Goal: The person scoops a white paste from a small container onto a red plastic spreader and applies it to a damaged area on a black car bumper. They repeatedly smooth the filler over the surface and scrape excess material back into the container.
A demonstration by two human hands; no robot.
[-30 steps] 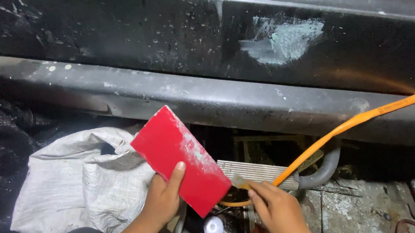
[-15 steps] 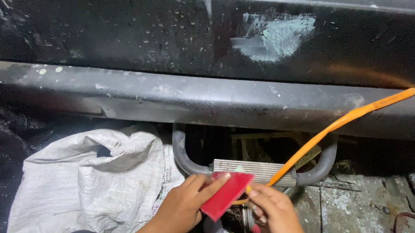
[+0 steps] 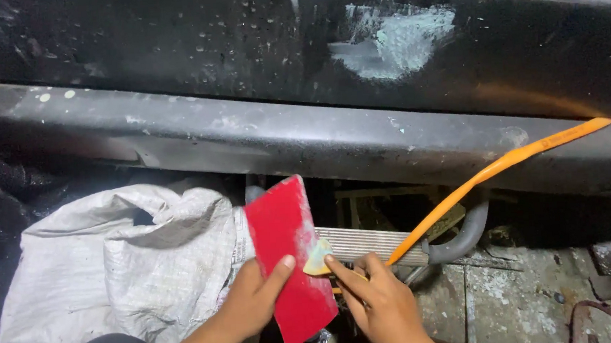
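The left hand (image 3: 253, 305) grips a red board (image 3: 290, 261) (upright, tilted), fingers wrapped behind and thumb pressed on its face. The right hand (image 3: 384, 308) has its fingers pinching a small putty scraper (image 3: 318, 257) touching the board's edge.

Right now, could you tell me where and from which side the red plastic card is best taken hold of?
Probably by its lower half, coming from the left edge, as the left hand does: thumb across the face, fingers behind. The red card stands tilted, with its top free. At its right edge the right hand holds a small putty-smeared scraper, so that side looks crowded and messy.
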